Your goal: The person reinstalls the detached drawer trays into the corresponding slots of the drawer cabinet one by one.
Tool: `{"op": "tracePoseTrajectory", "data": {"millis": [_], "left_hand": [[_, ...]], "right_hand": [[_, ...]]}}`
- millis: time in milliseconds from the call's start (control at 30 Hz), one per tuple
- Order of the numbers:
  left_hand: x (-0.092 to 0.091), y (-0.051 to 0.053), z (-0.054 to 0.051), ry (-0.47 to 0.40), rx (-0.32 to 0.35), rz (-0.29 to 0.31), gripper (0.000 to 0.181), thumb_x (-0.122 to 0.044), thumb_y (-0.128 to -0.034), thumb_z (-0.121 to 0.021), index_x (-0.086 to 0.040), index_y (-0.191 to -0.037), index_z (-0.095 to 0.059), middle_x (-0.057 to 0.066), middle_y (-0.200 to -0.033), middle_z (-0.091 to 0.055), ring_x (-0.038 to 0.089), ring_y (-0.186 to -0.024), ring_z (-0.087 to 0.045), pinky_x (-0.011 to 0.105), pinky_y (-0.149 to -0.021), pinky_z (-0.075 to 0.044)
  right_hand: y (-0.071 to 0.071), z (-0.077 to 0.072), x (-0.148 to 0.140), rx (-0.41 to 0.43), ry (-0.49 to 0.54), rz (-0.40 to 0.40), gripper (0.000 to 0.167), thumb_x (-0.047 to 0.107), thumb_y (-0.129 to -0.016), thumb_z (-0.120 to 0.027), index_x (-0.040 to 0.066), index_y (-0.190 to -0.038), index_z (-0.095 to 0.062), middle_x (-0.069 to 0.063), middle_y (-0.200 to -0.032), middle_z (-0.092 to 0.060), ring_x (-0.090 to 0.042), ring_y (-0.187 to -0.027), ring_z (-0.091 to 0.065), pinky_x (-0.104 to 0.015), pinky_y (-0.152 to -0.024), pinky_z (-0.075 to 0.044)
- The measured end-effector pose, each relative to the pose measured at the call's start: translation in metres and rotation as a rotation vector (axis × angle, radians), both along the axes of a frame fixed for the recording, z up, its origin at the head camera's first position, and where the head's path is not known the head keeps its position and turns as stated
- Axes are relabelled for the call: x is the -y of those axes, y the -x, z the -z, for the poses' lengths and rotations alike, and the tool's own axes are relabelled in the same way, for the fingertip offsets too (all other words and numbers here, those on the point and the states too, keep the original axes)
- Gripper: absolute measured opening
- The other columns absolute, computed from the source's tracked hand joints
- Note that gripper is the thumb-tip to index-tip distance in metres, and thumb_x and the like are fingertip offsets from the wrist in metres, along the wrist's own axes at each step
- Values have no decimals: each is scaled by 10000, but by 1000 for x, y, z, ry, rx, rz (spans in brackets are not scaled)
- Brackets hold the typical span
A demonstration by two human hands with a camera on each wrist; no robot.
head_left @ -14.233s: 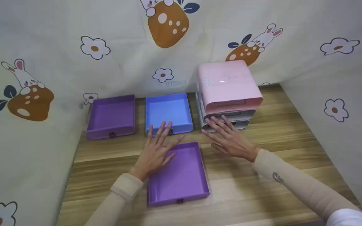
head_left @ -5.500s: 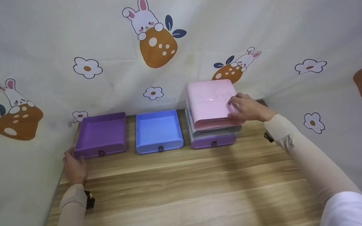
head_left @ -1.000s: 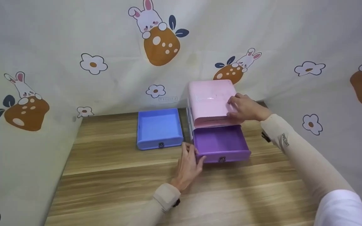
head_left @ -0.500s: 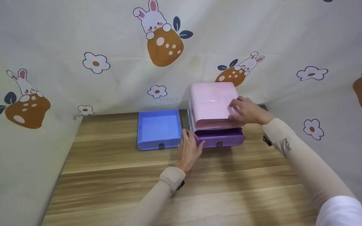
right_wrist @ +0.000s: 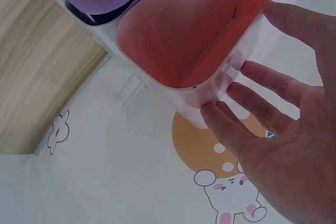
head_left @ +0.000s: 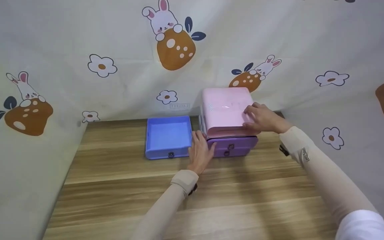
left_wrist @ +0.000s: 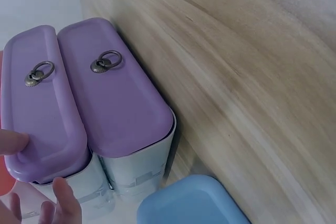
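Observation:
At the back of the table stands a stack of drawer shells, with a pink shell (head_left: 228,108) on top. Its front is uncovered and no drawer shows inside. Beneath it, the middle purple drawer (left_wrist: 44,103) sits in its grey shell, its front over the lower purple drawer (left_wrist: 118,98). Both drawers have metal ring pulls. My left hand (head_left: 199,151) lays its thumb on the middle drawer's front, near the left end; its other fingers extend beside the shell. My right hand (head_left: 262,118) rests its fingertips on the pink shell's top, near the right edge.
A blue drawer (head_left: 168,133) lies on the wooden table (head_left: 118,186), just left of the stack. Printed fabric (head_left: 125,76) with rabbits and flowers hangs close behind the stack and along both sides.
The purple drawer, sticking well out a second ago, has slid back into the middle shell with my left hand following. The right hand stays on the pink shell.

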State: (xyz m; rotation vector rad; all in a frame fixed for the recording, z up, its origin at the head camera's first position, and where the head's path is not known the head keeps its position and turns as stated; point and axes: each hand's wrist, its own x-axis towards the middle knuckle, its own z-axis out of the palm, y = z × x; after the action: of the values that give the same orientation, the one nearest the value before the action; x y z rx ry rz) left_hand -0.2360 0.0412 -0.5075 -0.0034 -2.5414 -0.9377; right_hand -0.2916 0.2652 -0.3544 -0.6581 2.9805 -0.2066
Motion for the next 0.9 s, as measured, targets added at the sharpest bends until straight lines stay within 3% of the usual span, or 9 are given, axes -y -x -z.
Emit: {"op": "tracePoseTrajectory", "data": {"millis": [333,600,800,900], "left_hand": [[0,9,-2,-7,7,25,463,-342,-867,-754,-108,-1122,-446,67,-1073,-552,243,-951,-655,397,-613,-579],[5,8,0,-24,2,49,497,-348,-831,-789,-106,-1112,-458,73,-1091,-555,244,-997,-639,398,-681,-596],[29,-1,6,-21,6,100,532,-390,-825,-785,-99,-1141,-472,103,-1148,-524,272,-1047,-594,402,-703,-598],[49,-7,13,-25,-34,86,454,-341,-859,-760,-91,-1118,-482,110,-1129,-511,266,-1022,-575,375,-702,-589]], "right_hand": [[-2,-3,0,-2,-9,-14,543,386,-914,-647,36,-1311,-525,-288,-1328,-518,-450,-1157,-548,-600,-993,-500],[-3,-2,1,27,-8,4,545,379,-916,-650,48,-1329,-519,-286,-1365,-496,-457,-1205,-524,-612,-1022,-481],[-3,-2,0,-2,10,-10,531,349,-899,-670,36,-1305,-530,-287,-1315,-523,-458,-1167,-541,-607,-1004,-486],[-3,-2,0,-9,12,-18,532,348,-896,-671,32,-1302,-533,-288,-1301,-532,-454,-1151,-554,-602,-996,-494]]}}
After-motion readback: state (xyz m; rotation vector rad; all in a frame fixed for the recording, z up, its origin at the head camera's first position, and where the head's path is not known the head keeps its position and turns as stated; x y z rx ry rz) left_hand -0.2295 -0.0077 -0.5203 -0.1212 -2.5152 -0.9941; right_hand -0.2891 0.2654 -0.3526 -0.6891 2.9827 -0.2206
